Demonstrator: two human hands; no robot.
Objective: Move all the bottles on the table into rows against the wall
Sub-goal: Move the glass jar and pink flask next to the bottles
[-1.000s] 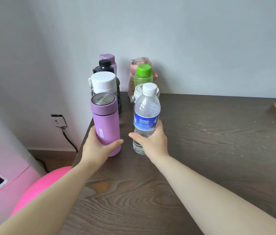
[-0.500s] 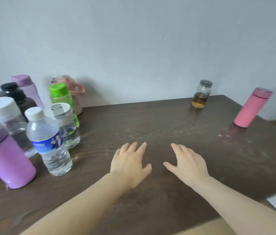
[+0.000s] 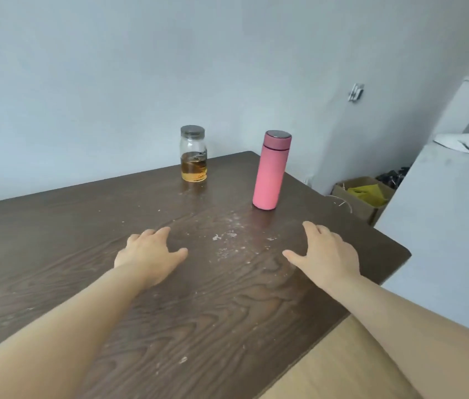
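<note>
A pink flask (image 3: 271, 170) with a metal lid stands upright near the right end of the dark wooden table (image 3: 54, 240). Left of it, close to the wall, stands a clear glass jar (image 3: 193, 153) with a grey lid and amber liquid in its lower part. My left hand (image 3: 148, 253) hovers open over the table, well short of the jar. My right hand (image 3: 324, 252) is open too, fingers spread, a short way in front and to the right of the pink flask. Neither hand holds anything. The other bottles are out of view to the left.
The grey wall (image 3: 112, 82) runs along the table's far edge. Right of the table stand a cardboard box (image 3: 363, 197) with yellow material and a grey cabinet side (image 3: 443, 226). The table's right corner (image 3: 403, 251) lies near my right hand.
Both hands let go of the purple flask and the water bottle at the left. The view swung right, and both open hands moved across toward the jar and pink flask.
</note>
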